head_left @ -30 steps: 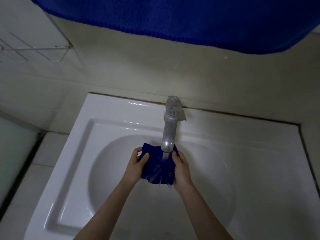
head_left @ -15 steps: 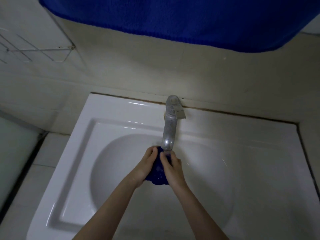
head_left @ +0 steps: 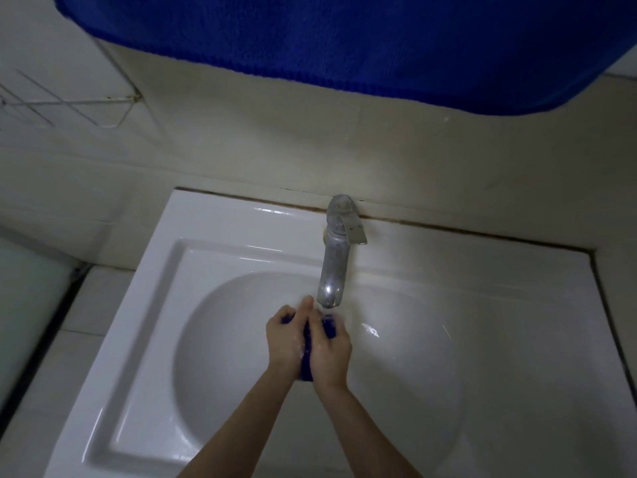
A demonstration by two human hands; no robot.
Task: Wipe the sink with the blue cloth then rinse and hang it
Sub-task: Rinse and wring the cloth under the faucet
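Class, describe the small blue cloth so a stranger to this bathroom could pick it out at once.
Find the white sink, then the metal tap at its back edge. Below its spout, the left hand and right hand squeeze the blue cloth between them. Unlike the big blue towel hanging overhead, it is small, wadded and mostly hidden.

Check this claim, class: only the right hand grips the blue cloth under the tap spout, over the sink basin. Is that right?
Not quite. The head view shows both hands gripping the blue cloth, the left hand and the right hand together, under the tap spout, over the sink basin.
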